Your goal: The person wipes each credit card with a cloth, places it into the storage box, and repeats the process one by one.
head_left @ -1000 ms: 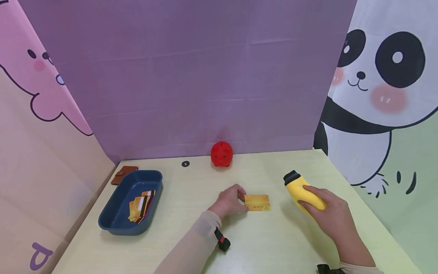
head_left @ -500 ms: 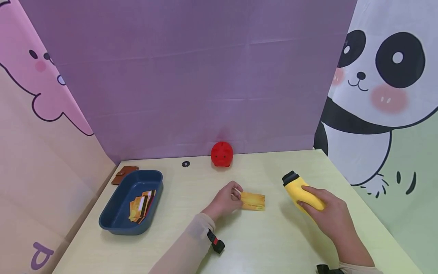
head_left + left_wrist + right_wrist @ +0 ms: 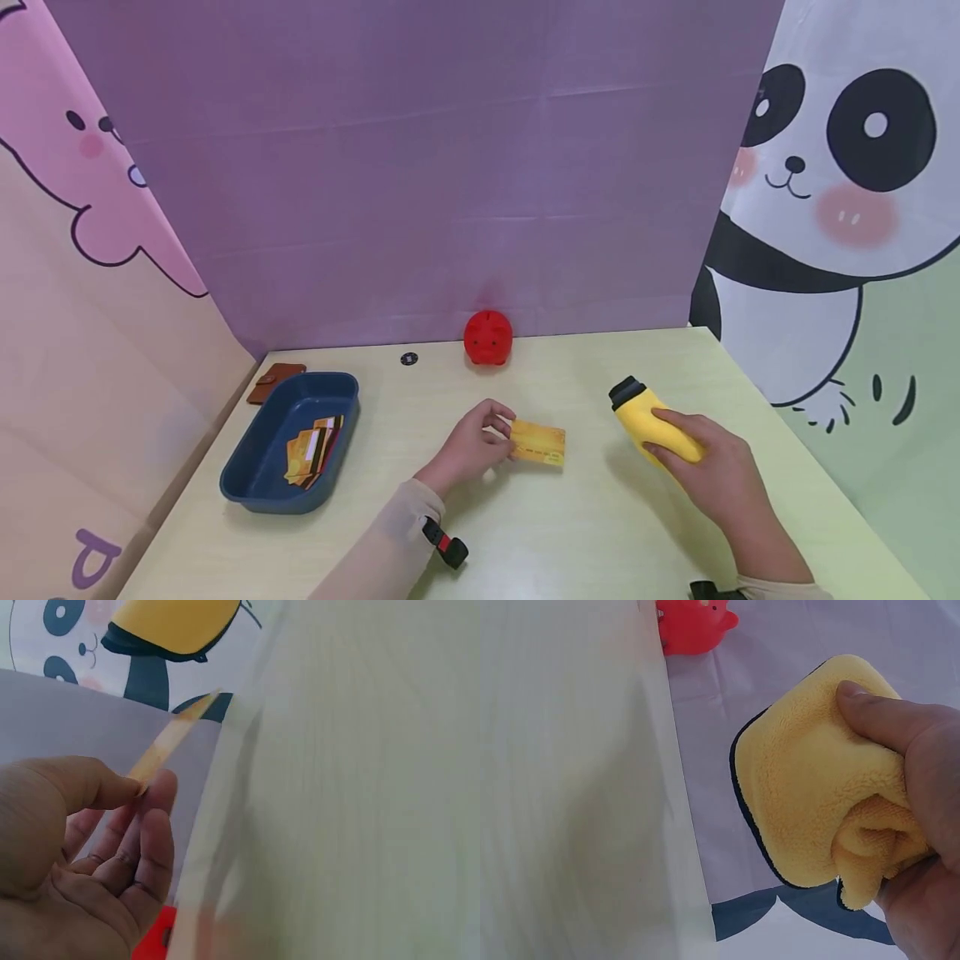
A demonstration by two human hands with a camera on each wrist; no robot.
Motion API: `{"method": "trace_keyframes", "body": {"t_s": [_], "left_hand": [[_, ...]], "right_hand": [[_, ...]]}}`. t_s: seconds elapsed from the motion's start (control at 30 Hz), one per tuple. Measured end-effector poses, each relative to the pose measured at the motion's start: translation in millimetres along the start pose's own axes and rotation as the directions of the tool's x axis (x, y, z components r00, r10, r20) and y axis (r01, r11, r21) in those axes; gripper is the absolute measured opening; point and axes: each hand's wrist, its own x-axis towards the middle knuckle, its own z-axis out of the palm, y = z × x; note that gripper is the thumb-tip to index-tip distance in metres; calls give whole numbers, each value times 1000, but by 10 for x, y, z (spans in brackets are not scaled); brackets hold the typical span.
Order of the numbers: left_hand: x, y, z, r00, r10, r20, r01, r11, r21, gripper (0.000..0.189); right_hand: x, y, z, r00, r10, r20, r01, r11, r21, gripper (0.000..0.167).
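Observation:
My left hand (image 3: 471, 443) pinches a golden bank card (image 3: 538, 442) by its left edge, thumb against the fingers. In the left wrist view the card (image 3: 169, 744) is seen nearly edge-on, lifted off the table. On the right, my right hand (image 3: 716, 475) grips a folded yellow cloth (image 3: 660, 429) with dark edging, held above the table. The right wrist view shows the cloth's (image 3: 802, 780) fluffy surface, with the thumb pressing on it. A blue tray (image 3: 255, 450) at the left holds several cards (image 3: 311, 454), golden ones and some with dark stripes.
A red piggy bank (image 3: 488, 337) stands at the table's back edge. Left of it lies a small round black disc (image 3: 408, 358). A brown wallet (image 3: 275, 382) lies behind the blue tray at the table's left edge. A purple backdrop (image 3: 450, 183) rises behind the table (image 3: 570, 533).
My left hand has drawn the card leftward, off its earlier spot, and the card has tilted a little. My right hand has shifted slightly left with the cloth.

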Motion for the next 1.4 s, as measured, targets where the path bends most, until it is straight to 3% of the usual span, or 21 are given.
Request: {"method": "trace_keyframes", "body": {"t_s": [0.3,0.5,0.9,1.4], "left_hand": [[-247,79,-47,998,57,-40,-59,997,-58,39],[-387,73,-68,996,48,-69,-54,995,-83,41],[-638,56,-87,993,71,-96,-86,982,-167,42],[-694,81,-32,989,121,-82,-137,962,-236,43]], "right_hand": [[-23,-74,76,1000,-10,0,10,999,34,57],[-32,-160,125,1000,-25,18,24,998,54,59],[-46,-344,271,992,-126,19,124,990,70,60],[-76,-650,439,971,-222,93,217,974,63,56]]}}
